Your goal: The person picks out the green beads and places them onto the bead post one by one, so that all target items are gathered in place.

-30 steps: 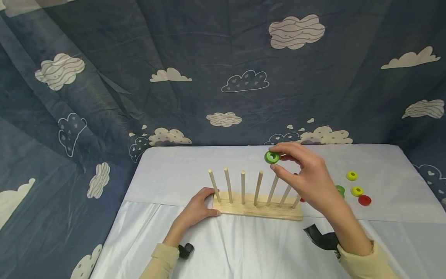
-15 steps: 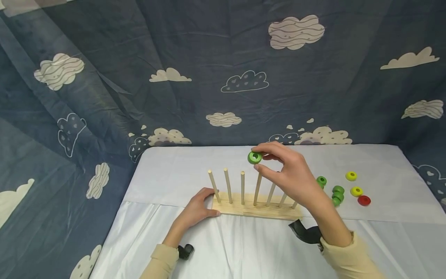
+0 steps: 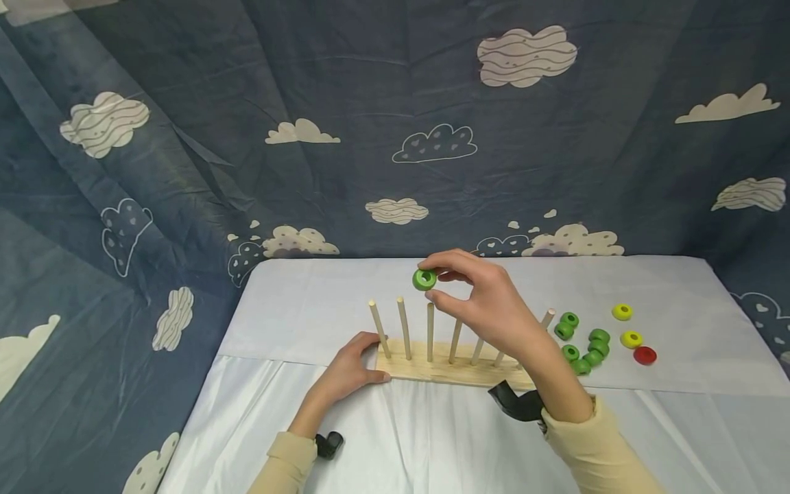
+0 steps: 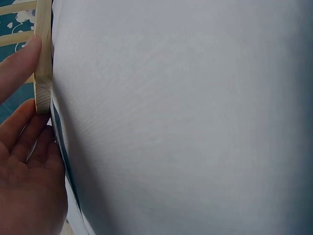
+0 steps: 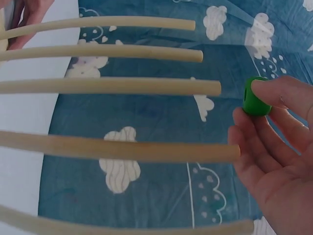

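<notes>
Between thumb and fingertips my right hand [image 3: 487,302] pinches a green wooden ring [image 3: 424,279], its hole turned toward the head camera. The ring is held just above the top of the third peg [image 3: 430,329] from the left. In the right wrist view the same green ring [image 5: 257,96] is past the peg tips. My left hand [image 3: 348,367] grips the left end of the pale wooden peg board [image 3: 432,370], thumb in front and fingers behind. The board's end [image 4: 43,93] shows between thumb and fingers in the left wrist view. The right hand partly hides the right-hand pegs.
Right of the board lie several green rings [image 3: 581,367] in a loose cluster. Further right are two yellow rings [image 3: 622,312] and a red disc [image 3: 644,355]. A white cloth [image 3: 296,302] covers the table, and a dark cloud-patterned curtain [image 3: 345,82] hangs behind.
My right hand has moved left with the green ring, from above the right-hand pegs to above the third peg. More green rings have come into sight. The left hand has stayed put.
</notes>
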`<state>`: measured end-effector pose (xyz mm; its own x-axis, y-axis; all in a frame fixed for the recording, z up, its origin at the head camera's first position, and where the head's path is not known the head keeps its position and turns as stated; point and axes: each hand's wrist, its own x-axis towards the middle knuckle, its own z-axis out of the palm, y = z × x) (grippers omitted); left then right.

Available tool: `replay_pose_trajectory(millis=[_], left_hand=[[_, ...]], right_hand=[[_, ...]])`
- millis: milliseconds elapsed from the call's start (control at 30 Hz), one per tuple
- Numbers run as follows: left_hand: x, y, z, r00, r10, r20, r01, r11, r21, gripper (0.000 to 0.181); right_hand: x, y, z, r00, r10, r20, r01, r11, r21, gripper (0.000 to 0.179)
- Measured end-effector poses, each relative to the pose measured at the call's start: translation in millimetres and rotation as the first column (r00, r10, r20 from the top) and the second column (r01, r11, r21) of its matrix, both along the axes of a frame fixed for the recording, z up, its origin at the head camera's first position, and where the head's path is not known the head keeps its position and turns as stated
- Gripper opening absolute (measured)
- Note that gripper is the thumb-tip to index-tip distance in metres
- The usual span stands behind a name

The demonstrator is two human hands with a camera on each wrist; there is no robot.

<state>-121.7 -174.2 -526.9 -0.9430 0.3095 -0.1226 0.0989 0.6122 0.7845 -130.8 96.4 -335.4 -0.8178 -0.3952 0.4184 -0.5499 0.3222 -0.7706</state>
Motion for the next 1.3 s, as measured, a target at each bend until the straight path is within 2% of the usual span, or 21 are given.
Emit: replay_pose_trajectory(millis=[233,667,1000,1300], left_hand=[[-0.3,-0.4,0.2,1.0,-0.001,-0.002,0.001,1.0,0.004,0.067],[-0.7,0.4,1.1,1.0,-0.002,-0.008,0.002,1.0,0.008,0.066],[-0.7,-0.4,2.2,1.0,-0.006,-0.008,0.007,1.0,0.018,0.065],[-0.4,-1.4,1.9,1.0,-0.012,-0.008,0.012,1.0,0.027,0.064]], right_hand=[[-3.7,-12,0.0,0.997,0.074,-0.018,-0.074,0.997,-0.009,0.037],[-11.8,-30,3.2,0.988,0.144,-0.048,-0.144,0.99,0.002,0.038],[-16.3,-41,2.9,0.99,0.144,-0.005,-0.143,0.984,0.106,0.036],[-18.0,-50,0.0,0.987,0.151,0.052,-0.156,0.98,0.124,0.034]])
